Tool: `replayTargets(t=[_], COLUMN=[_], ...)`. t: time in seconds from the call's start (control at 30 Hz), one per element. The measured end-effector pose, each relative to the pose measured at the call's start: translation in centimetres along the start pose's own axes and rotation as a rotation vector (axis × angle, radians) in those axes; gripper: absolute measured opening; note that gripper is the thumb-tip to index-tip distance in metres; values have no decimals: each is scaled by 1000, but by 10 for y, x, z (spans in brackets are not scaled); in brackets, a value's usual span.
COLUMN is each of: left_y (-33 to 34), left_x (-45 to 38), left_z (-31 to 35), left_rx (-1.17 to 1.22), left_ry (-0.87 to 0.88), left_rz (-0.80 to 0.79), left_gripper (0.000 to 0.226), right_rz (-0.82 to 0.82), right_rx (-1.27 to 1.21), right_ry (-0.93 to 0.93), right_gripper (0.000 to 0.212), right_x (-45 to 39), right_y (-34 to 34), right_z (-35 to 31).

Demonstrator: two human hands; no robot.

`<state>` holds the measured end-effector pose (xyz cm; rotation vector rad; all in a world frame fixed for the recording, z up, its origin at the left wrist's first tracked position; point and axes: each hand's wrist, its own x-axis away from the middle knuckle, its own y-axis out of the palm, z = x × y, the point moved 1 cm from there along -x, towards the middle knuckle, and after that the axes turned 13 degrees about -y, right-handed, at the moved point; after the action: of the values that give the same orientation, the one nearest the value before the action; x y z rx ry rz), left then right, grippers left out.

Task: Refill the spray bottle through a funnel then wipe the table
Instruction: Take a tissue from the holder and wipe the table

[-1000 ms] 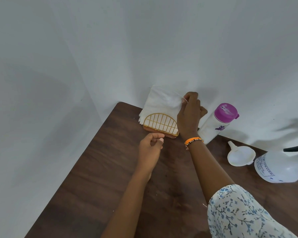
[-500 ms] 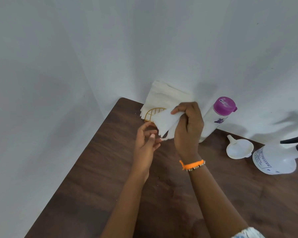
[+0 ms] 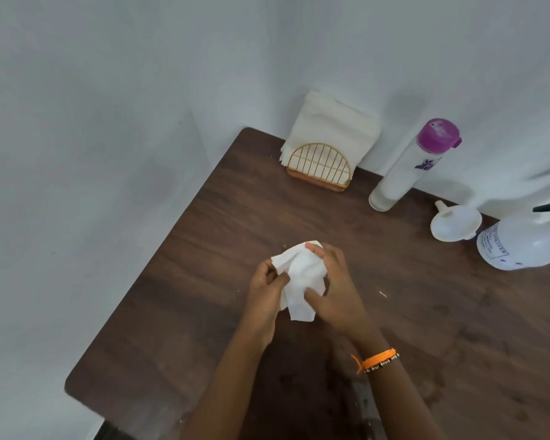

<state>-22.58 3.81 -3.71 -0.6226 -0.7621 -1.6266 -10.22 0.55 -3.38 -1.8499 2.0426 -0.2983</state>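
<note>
A crumpled white paper napkin [image 3: 302,274] is held between both hands above the middle of the dark wooden table [image 3: 178,281]. My left hand [image 3: 265,290] pinches its left edge. My right hand [image 3: 337,287], with an orange band at the wrist, grips its right side. At the right edge stands the white spray bottle [image 3: 518,242] with its black trigger partly out of view. A white funnel [image 3: 454,222] lies beside it on the table.
A gold wire napkin holder [image 3: 318,166] full of white napkins stands at the table's far corner against the wall. A tall white bottle with a purple cap [image 3: 410,166] stands right of it. White walls border the table at the back and left.
My right hand pulled one napkin out of the holder and brought it toward me to the table's middle. My left hand joined it, and both now bunch the napkin.
</note>
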Motion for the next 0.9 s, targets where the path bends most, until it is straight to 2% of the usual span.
replayTargets(t=[0.07, 0.1, 0.27, 0.37, 0.43, 0.5, 0.6, 0.67, 0.73, 0.9], left_y=[-3, -3, -7, -11, -14, -15, -17, -18, -17, -24], left_x=[5, 7, 11, 7, 5, 3, -2, -5, -8, -10], left_z=[-3, -4, -11, -15, -16, -15, -17, -19, -20, -18], left_rx=[-7, -8, -107, -144, -153, -147, -123, -91, -54, 26], left_ry=[-29, -43, -49, -16, 15, 45, 81, 93, 108, 194], left_rz=[-14, -34, -44, 16, 57, 94, 154, 196, 256, 416], left_gripper=[25, 24, 19, 18, 18, 18, 17, 19, 21, 25], right_rz=[-98, -88, 193, 249, 255, 328, 378, 262, 91, -349], right_rx=[72, 117, 243, 382, 500, 540, 599, 664, 685, 647], right_ry=[-26, -43, -44, 31, 61, 54, 44, 41, 8, -326], right_gripper=[68, 66, 24, 6, 8, 6, 24, 39, 38, 44], right_x=[13, 18, 19, 4, -11, -28, -50, -59, -62, -24], right_y=[6, 8, 5, 1, 0, 2, 10, 22, 38, 68], right_z=[3, 4, 12, 18, 22, 28, 32, 37, 43, 52])
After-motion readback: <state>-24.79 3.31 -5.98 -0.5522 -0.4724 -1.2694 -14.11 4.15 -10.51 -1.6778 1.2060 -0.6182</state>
